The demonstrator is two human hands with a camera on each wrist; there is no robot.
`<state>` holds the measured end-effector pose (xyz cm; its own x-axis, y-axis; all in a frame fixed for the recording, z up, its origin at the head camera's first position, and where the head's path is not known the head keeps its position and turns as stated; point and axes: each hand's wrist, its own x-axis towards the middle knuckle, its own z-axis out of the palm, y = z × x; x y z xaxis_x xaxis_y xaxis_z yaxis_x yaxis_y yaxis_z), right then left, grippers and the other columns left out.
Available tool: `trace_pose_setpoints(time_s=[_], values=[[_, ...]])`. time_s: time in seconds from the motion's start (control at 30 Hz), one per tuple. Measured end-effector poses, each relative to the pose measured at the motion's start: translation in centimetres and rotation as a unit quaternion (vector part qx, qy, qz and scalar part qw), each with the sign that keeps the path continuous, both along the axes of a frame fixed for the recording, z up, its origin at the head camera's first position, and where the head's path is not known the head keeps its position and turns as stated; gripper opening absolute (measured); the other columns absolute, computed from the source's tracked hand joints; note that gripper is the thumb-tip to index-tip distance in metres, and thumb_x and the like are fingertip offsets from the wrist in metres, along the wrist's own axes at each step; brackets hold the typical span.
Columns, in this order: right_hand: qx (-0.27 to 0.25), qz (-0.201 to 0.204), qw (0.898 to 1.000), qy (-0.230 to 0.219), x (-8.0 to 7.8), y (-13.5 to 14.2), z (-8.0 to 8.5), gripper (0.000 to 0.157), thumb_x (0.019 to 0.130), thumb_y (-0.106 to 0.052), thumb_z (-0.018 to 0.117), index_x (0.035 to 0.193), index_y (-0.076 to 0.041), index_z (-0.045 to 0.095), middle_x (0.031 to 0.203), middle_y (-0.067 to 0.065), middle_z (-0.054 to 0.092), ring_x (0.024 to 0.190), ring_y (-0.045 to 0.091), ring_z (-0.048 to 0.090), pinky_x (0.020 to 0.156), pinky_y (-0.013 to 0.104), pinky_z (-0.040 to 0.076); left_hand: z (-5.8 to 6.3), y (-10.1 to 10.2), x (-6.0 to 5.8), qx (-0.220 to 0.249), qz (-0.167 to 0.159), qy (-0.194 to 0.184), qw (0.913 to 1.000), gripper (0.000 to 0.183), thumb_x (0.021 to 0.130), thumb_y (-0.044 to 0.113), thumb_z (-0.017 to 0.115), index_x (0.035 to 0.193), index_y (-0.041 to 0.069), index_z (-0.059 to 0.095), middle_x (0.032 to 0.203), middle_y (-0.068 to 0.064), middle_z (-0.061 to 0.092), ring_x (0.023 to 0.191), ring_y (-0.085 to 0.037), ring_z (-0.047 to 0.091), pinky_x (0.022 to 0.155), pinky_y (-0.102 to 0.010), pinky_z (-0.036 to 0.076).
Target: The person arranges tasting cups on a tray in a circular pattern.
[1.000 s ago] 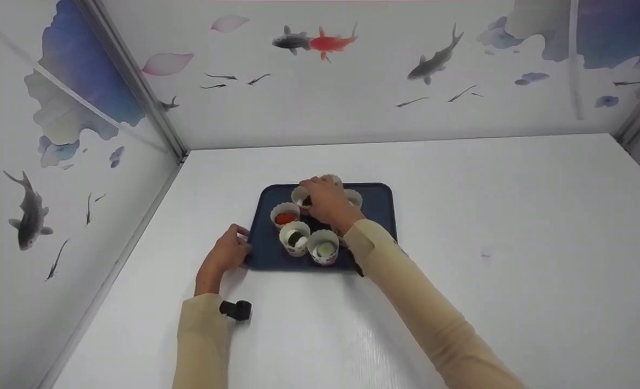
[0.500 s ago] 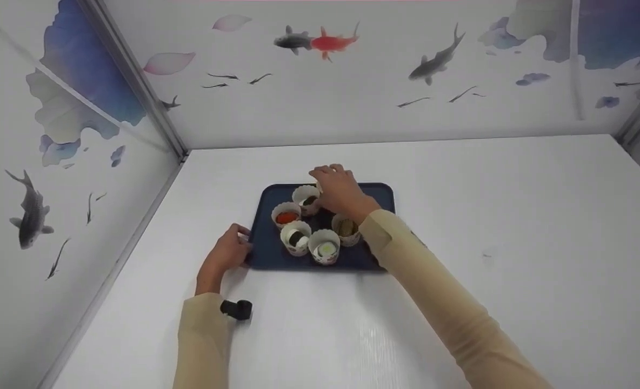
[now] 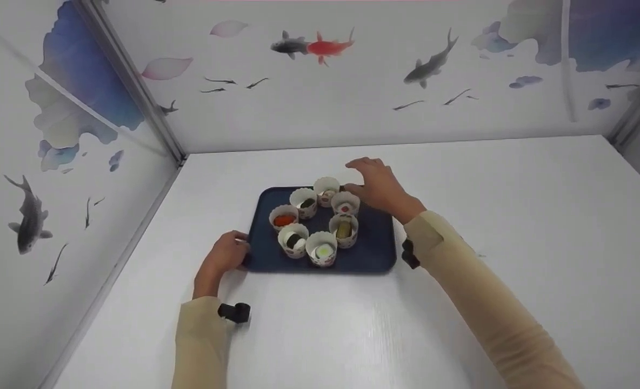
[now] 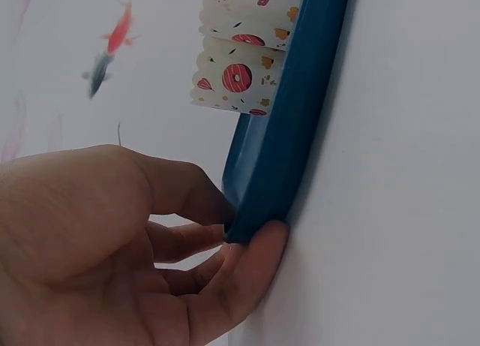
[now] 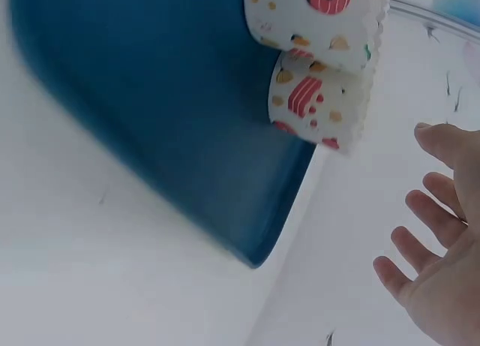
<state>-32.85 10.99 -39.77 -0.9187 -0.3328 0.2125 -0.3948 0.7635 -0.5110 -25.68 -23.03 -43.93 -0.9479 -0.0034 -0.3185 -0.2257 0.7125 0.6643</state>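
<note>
Several paper cups with scalloped rims stand in a ring on a dark blue tray (image 3: 373,246). Small sushi-like pieces sit inside them. Among these are an orange-red one (image 3: 284,220), a white one with a black band (image 3: 295,241), and a white round with a pale green centre (image 3: 324,252). A brownish-yellow piece (image 3: 344,230) fills the right cup. My left hand (image 3: 227,252) pinches the tray's left rim, thumb and fingers on either side of the edge (image 4: 259,188). Past the cups, at the tray's back right, my right hand (image 3: 379,185) hovers with spread fingers, holding nothing.
The tray lies on a white table (image 3: 460,216), toward its back wall (image 3: 363,119). Walls printed with fish and leaves enclose the back and left. A black wrist device (image 3: 234,312) sits at the left cuff, another (image 3: 410,254) at the right.
My right hand has lifted away from over the back cups and moved right, uncovering them. My left hand stays at the tray's left rim.
</note>
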Motion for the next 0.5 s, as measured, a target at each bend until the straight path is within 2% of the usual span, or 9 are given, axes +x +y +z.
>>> trace_pose_setpoints(time_s=[0.1, 0.27, 0.37, 0.5], values=[[-0.030, -0.002, 1.000, -0.002, 0.5, 1.2, -0.3, 0.057, 0.096, -0.028, 0.068, 0.146, -0.009, 0.050, 0.152, 0.016, 0.048, 0.142, 0.039, 0.039, 0.116, 0.062, 0.026, 0.2, 0.0, 0.4, -0.009, 0.013, 0.002, 0.9999, 0.046, 0.102, 0.013, 0.041, 0.142, -0.008, 0.046, 0.134, -0.030, 0.058, 0.112, -0.034, 0.065, 0.085, -0.038, 0.056], [-0.049, -0.018, 0.999, 0.017, 1.4, 3.5, -0.8, 0.063, 0.095, -0.036, 0.069, 0.149, -0.013, 0.048, 0.153, 0.014, 0.048, 0.143, 0.037, 0.039, 0.117, 0.060, 0.027, 0.3, 0.3, 1.1, -0.040, 0.034, 0.033, 0.9981, 0.051, 0.105, 0.021, 0.039, 0.146, -0.009, 0.041, 0.141, -0.032, 0.053, 0.128, -0.042, 0.055, 0.105, -0.049, 0.046], [-0.046, -0.032, 0.998, 0.039, 1.9, 5.1, -0.9, 0.061, 0.096, -0.037, 0.067, 0.149, -0.012, 0.048, 0.152, 0.014, 0.048, 0.142, 0.037, 0.041, 0.116, 0.060, 0.028, 0.5, 0.8, 0.9, -0.062, 0.028, 0.059, 0.9959, 0.058, 0.108, 0.029, 0.037, 0.150, -0.010, 0.032, 0.146, -0.033, 0.046, 0.138, -0.045, 0.045, 0.114, -0.054, 0.037], [-0.023, -0.043, 0.995, 0.085, 2.6, 7.8, -0.9, 0.059, 0.095, -0.032, 0.069, 0.147, -0.010, 0.050, 0.148, 0.018, 0.051, 0.138, 0.040, 0.045, 0.111, 0.063, 0.032, 1.2, 1.2, 0.1, -0.093, 0.014, 0.088, 0.9917, 0.068, 0.109, 0.036, 0.036, 0.155, -0.009, 0.017, 0.156, -0.034, 0.031, 0.146, -0.046, 0.030, 0.119, -0.055, 0.027]])
